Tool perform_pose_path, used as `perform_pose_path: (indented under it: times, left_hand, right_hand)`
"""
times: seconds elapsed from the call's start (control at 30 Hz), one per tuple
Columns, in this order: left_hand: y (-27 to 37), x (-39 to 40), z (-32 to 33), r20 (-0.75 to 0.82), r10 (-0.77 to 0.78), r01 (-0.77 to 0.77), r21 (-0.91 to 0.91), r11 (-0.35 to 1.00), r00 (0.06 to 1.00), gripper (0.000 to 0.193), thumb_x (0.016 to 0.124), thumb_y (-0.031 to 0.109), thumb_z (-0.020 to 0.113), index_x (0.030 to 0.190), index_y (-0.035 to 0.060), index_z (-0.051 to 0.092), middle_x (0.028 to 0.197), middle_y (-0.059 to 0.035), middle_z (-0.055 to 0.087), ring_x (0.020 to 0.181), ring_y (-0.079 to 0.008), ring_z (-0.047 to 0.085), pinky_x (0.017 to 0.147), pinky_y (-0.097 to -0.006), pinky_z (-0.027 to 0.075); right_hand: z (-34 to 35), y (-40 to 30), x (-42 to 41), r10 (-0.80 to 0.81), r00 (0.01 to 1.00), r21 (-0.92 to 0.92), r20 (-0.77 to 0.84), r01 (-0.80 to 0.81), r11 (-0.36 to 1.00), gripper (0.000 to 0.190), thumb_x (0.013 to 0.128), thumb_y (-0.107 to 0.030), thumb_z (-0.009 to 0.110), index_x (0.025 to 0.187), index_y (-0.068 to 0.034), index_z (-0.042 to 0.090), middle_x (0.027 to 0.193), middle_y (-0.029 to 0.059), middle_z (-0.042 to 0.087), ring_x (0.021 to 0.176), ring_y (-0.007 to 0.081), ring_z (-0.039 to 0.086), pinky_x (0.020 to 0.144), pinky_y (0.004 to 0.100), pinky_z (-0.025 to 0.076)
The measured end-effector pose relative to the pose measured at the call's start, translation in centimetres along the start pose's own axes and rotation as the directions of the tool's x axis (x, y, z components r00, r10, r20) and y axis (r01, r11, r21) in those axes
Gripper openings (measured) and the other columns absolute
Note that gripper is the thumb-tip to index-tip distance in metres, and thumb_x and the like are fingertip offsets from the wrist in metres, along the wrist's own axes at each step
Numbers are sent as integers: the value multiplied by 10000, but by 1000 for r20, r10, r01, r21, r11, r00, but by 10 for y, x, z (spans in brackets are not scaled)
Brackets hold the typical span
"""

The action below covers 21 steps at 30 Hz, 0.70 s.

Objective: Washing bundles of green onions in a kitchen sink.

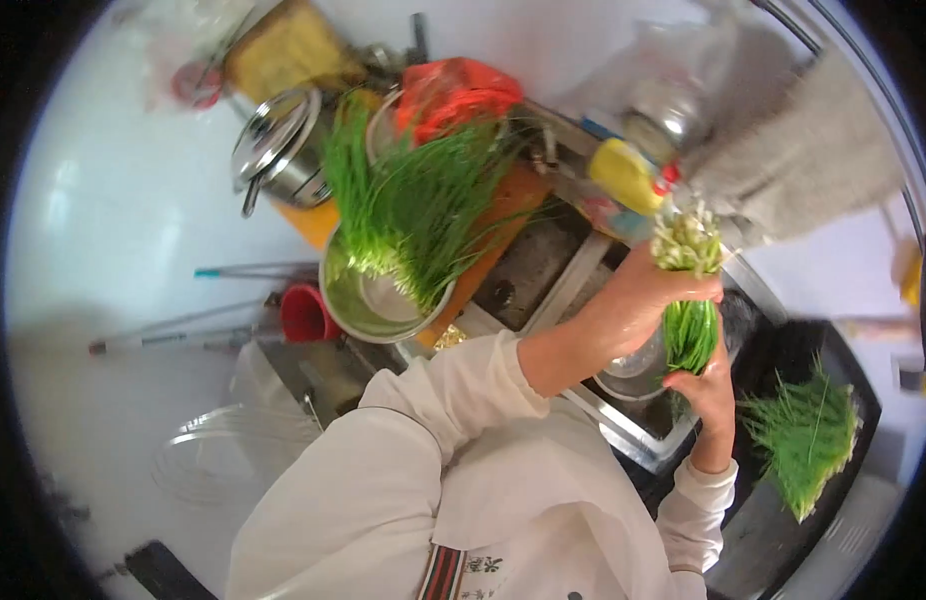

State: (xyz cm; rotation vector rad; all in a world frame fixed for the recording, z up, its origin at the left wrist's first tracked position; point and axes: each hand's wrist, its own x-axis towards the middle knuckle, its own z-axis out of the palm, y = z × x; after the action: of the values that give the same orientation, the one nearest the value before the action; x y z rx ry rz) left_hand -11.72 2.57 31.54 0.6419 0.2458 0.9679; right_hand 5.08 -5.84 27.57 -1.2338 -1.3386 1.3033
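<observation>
My left hand (635,296) is wrapped around a bunch of garlic chives (686,240) just below its pale root ends, which point away from me. Nearer to me, my right hand (707,390) grips the green leaves of the same bunch. Both hands are over the right part of a steel double sink (568,289), above a clear round bowl (635,371) that they partly hide. More chives (410,202) lie across a steel pot (388,319) to the left. Another pile of chives (804,439) rests in a black tray (838,352) at the right.
A lidded steel pot (283,150) and a red plastic bag (455,94) stand behind the chives. A yellow bottle with a red cap (624,176) is behind the sink, near a hanging grey cloth (800,157). A red cup (305,313) is at the left.
</observation>
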Motion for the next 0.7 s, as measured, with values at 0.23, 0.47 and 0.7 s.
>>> perform_pose_path:
  times: [0.23, 0.47, 0.7]
  left_hand:
    - [50, -100, -112, -397, 458, -395, 233, 888, 795, 211, 846, 146, 625, 1010, 30, 557, 905, -66, 600, 878, -231, 596, 870, -395, 480]
    - [58, -183, -213, -770, 235, -661, -298, 688, 593, 353, 949, 327, 501, 1140, 30, 523, 1048, -124, 598, 1006, -278, 575, 940, -426, 456]
    - [41, -233, -245, -930, 83, -748, -233, 621, 359, 423, 977, 359, 416, 1255, 44, 465, 1200, -140, 543, 1131, -290, 498, 1006, -455, 366]
  right_hand:
    - [105, -32, 81, 271, 836, -413, 477, -59, 909, 616, 715, -107, 704, 1253, -19, 415, 876, 108, 617, 781, 184, 626, 723, 313, 485]
    - [233, -2, 144, 192, 624, -570, 757, 487, 662, 492, 747, -137, 654, 1153, -28, 399, 811, 239, 606, 790, 399, 616, 654, 461, 473]
    - [315, 48, 169, 197, 481, -512, 854, 845, 155, 388, 749, -116, 634, 1097, -58, 472, 777, 159, 618, 756, 347, 638, 629, 442, 501]
